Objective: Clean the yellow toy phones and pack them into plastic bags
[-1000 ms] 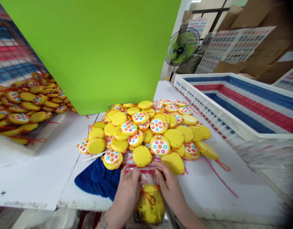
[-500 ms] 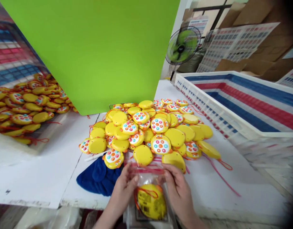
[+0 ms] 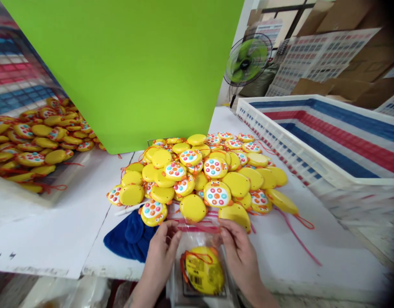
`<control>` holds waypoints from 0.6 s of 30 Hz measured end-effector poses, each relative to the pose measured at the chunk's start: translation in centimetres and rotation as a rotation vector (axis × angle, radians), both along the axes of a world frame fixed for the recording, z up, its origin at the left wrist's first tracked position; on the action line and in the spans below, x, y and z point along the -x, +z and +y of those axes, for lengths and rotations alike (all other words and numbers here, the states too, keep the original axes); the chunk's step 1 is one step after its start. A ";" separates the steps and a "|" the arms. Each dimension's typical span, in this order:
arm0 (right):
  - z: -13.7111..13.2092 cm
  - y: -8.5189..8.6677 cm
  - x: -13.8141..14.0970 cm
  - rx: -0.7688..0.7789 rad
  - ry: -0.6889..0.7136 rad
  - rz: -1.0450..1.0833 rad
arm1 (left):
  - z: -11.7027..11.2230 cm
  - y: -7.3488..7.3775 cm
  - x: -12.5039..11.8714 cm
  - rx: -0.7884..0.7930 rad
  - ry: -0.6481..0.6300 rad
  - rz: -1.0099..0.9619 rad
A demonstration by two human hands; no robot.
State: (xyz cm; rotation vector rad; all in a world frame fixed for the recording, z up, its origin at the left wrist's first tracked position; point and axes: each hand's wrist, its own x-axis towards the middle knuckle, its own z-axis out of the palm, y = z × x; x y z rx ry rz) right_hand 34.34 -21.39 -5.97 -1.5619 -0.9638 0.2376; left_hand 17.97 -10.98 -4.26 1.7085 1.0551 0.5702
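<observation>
My left hand [image 3: 160, 256] and my right hand [image 3: 240, 252] pinch the top corners of a clear zip bag [image 3: 200, 233] with a red seal strip, at the table's near edge. Inside the bag lies a yellow round toy [image 3: 204, 270] with an orange string, its back side up. Just beyond the bag spreads a heap of the same yellow toys [image 3: 200, 175], some showing coloured buttons. A blue cloth [image 3: 129, 235] lies left of my left hand.
A white crate [image 3: 312, 145] lined with red, white and blue striped sheet stands at the right. More yellow toys [image 3: 33, 145] fill a tray at the left. A green board [image 3: 129, 68] rises behind the heap. A fan [image 3: 246, 60] and cardboard boxes stand behind.
My hands have slid apart along the bag's seal strip, from close together at the middle to its two corners. The toy inside has settled lower in the bag.
</observation>
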 end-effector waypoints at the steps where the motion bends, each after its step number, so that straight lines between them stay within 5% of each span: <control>1: 0.0 0.0 0.1 -0.005 0.003 -0.009 | 0.0 0.0 0.0 0.068 -0.028 -0.017; 6: 0.3 -0.3 -0.4 0.044 -0.046 -0.204 | -0.2 -1.1 -0.8 0.311 -0.188 -0.189; 12: 1.9 1.3 0.0 -0.002 0.084 -0.756 | -0.7 -0.1 -2.0 0.240 -0.254 -0.239; 18: 3.0 1.8 1.1 0.037 0.144 -0.773 | -1.4 2.0 -2.5 0.071 -0.361 -0.086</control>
